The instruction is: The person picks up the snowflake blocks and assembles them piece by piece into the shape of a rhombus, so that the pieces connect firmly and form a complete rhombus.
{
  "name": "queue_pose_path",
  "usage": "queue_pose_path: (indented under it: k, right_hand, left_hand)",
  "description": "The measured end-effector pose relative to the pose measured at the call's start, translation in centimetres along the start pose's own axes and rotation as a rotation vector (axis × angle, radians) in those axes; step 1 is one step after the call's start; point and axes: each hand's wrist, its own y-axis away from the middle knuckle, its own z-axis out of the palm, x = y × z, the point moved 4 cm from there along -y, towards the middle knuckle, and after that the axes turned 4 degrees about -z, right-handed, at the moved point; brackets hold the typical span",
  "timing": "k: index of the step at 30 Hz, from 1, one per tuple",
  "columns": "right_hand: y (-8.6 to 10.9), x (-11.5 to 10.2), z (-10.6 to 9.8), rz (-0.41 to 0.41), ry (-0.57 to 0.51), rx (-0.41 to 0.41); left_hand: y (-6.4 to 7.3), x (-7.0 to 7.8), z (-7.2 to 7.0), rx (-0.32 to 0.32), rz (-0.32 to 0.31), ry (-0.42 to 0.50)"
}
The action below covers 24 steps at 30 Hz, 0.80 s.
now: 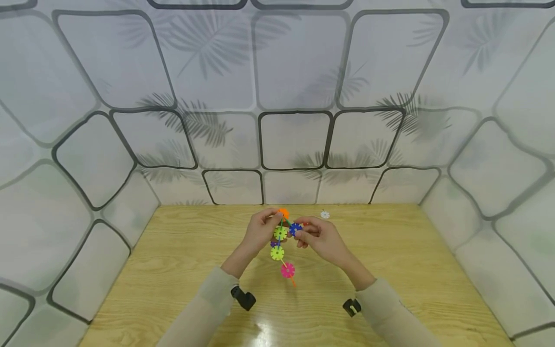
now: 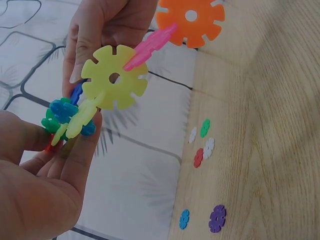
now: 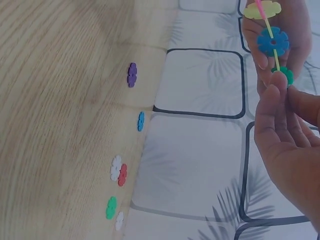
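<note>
Both hands hold a chain of notched snowflake discs above the table. My left hand [image 1: 261, 228] grips its upper part, by an orange disc [image 1: 284, 213]. My right hand [image 1: 323, 239] pinches a dark blue disc [image 1: 296, 229] at the chain's right side. Below hang yellow-green discs [image 1: 277, 253] and a pink disc [image 1: 288, 270], with an orange one edge-on at the tail. In the left wrist view, the fingers of the left hand [image 2: 50, 180] are around a cluster of green, blue and yellow discs. A green disc [image 3: 285, 76] shows at the right fingertips in the right wrist view.
Loose discs lie on the wooden table [image 1: 182, 289] toward its back edge: purple [image 2: 217, 218], blue [image 2: 184, 219], red [image 2: 198, 157], green [image 2: 205, 128] and two white ones [image 2: 209, 148]. Patterned cloth walls [image 1: 295, 140] stand behind the table and at both sides.
</note>
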Motion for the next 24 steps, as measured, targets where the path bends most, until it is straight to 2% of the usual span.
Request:
queue_pose_path:
  k: [8,17,24]
  right_hand:
    - [-0.02,0.16,0.08,0.0,-0.024,0.032]
    - [0.04,-0.01,0.35,0.008,-0.037,0.07]
    - [0.04,-0.29,0.71,0.004,-0.09,0.112]
  left_hand:
    - [0.24,0.26,0.06,0.014,0.041,-0.022]
    - [0.45,0.61,0.16,0.039,0.058,-0.022]
    - [0.47,0.66,0.25,0.035,0.07,-0.023]
